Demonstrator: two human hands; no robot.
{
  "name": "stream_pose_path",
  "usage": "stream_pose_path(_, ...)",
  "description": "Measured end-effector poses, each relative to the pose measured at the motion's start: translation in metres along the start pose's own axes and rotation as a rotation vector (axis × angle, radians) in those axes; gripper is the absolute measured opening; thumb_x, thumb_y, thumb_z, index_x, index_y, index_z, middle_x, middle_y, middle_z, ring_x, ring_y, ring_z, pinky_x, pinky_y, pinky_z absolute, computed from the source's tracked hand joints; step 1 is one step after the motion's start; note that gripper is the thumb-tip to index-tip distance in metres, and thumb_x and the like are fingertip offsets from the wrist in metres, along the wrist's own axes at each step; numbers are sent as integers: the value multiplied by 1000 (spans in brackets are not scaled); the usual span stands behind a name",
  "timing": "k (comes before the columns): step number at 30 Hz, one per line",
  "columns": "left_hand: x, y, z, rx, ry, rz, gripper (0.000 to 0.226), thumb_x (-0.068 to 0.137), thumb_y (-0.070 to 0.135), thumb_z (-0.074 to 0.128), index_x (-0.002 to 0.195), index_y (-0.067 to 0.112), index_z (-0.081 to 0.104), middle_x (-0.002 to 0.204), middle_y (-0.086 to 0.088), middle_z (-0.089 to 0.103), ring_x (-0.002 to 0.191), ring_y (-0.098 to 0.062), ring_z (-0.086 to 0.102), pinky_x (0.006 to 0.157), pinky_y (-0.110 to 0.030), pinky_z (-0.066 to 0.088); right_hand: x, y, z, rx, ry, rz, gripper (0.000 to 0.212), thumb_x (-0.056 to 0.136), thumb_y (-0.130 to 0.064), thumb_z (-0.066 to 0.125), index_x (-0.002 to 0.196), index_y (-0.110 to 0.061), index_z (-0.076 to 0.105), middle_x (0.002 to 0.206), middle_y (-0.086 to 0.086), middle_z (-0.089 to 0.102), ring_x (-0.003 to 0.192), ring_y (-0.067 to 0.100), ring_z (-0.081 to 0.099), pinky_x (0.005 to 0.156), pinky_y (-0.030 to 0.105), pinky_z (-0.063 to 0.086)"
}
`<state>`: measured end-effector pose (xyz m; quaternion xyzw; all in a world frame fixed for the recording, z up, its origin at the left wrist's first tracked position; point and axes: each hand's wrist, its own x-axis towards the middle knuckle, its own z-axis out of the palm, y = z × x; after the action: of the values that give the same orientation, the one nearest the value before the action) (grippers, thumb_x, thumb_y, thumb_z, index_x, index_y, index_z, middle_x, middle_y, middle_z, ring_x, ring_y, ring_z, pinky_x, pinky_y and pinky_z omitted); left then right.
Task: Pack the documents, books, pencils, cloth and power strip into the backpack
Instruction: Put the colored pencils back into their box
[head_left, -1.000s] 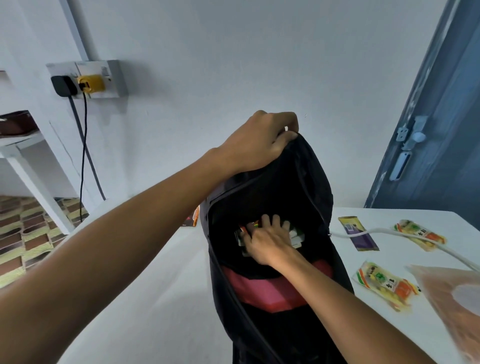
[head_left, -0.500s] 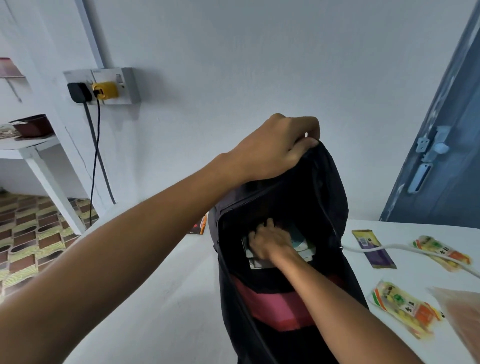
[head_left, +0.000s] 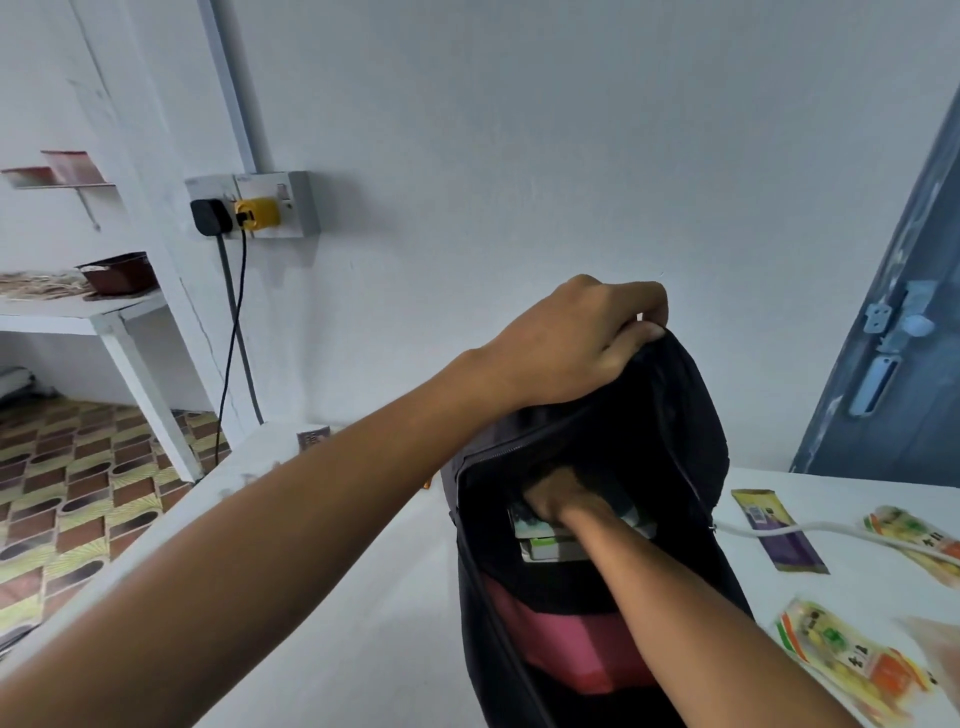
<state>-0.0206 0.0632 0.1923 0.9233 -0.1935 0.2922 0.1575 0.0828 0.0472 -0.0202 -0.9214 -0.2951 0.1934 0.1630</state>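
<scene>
A black backpack (head_left: 691, 415) stands upright and unzipped on the white table (head_left: 322, 623). My left hand (head_left: 576, 343) grips its top edge and holds it open. My right hand (head_left: 558, 499) is down inside the bag, with fingers curled over the far edge of a stack of books (head_left: 540, 540); the fingertips are lost in the dark. Something pink (head_left: 566, 639) shows lower inside the bag. To the right on the table lie a white power cable (head_left: 836, 530) and two yellow pencil packs (head_left: 852, 649) (head_left: 914, 535).
A purple packet (head_left: 784, 540) lies under the cable, and a translucent orange sheet (head_left: 940, 644) sits at the right edge. A small box (head_left: 313, 439) stands at the table's far left. A wall socket (head_left: 254, 205) has two plugs in it. On the right is a blue door (head_left: 883, 374).
My right hand has sunk deeper into the backpack and its fingers have gone from spread flat to curled over the books. The left hand keeps its grip; the view has tilted down.
</scene>
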Motion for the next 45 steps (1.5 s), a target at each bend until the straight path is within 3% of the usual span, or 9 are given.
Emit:
stream_pose_path(8, -2, 0, -1, 21, 7, -28, 13, 94, 14, 52, 88, 7, 61, 45, 11, 36, 45, -7, 39, 50, -14, 25, -19, 10, -11, 39, 3, -22, 47, 100, -33, 31, 131, -5, 53, 137, 22, 50, 123, 35, 50, 101, 37, 38)
stream_pose_path(13, -3, 0, 0, 15, 5, -43, 13, 94, 15, 51, 88, 7, 61, 46, 11, 38, 46, -7, 40, 50, -14, 27, -48, 20, -4, -169, 325, -116, 46, 96, -38, 36, 96, -6, 69, 98, 18, 70, 91, 33, 67, 73, 33, 50)
stream_pose_path(24, -13, 3, 8, -32, -3, -87, 13, 95, 17, 51, 87, 10, 60, 51, 8, 46, 49, -8, 42, 53, -14, 29, -80, 17, -8, -306, 234, -222, 40, 96, -38, 39, 117, -10, 60, 122, 11, 60, 107, 33, 60, 83, 36, 47)
stream_pose_path(29, -27, 4, 16, -131, -89, -111, 12, 95, 14, 53, 88, 9, 61, 55, 8, 51, 50, -3, 45, 55, -10, 31, -169, -3, -51, -168, -72, -469, 27, 90, -26, 55, 99, -5, 70, 91, -4, 72, 88, 18, 67, 66, 31, 49)
stream_pose_path(32, -37, -1, 25, -282, -203, -235, 11, 95, 18, 55, 88, 13, 62, 62, 2, 59, 54, -3, 44, 59, -17, 36, -219, -12, -95, 56, -403, -558, 26, 90, -19, 63, 113, -11, 70, 71, -34, 65, 73, -14, 59, 71, 5, 43)
stream_pose_path(35, -52, 3, 32, -497, -342, -321, 13, 91, 21, 55, 85, 14, 63, 67, 1, 63, 61, -8, 51, 60, -19, 41, -234, 2, -123, 512, -538, -681, 28, 92, 1, 54, 118, 5, 63, 106, -3, 72, 101, 19, 67, 86, 32, 55)
stream_pose_path(40, -87, 19, 64, -615, -679, -376, 9, 90, 13, 57, 90, 8, 65, 67, 6, 57, 61, -7, 50, 52, -18, 43, -201, 40, -109, 1088, -41, -545, 17, 85, -4, 53, 89, -2, 70, 82, 18, 71, 58, 21, 67, 42, 21, 35)
stream_pose_path(43, -113, 20, 92, -682, -751, -437, 2, 84, 11, 64, 82, 11, 65, 68, -5, 60, 58, -12, 58, 57, -24, 50, -175, 69, -66, 611, 369, -243, 18, 83, -15, 67, 101, -15, 71, 98, 6, 71, 86, 13, 66, 74, 28, 48)
stream_pose_path(45, -134, 16, 112, -391, -558, -330, 8, 85, 22, 63, 88, 14, 65, 78, 0, 66, 72, -13, 62, 70, -27, 52, -170, 84, -31, 190, 336, -70, 48, 81, -39, 68, 127, -31, 58, 134, 1, 55, 126, 19, 48, 104, 40, 38)
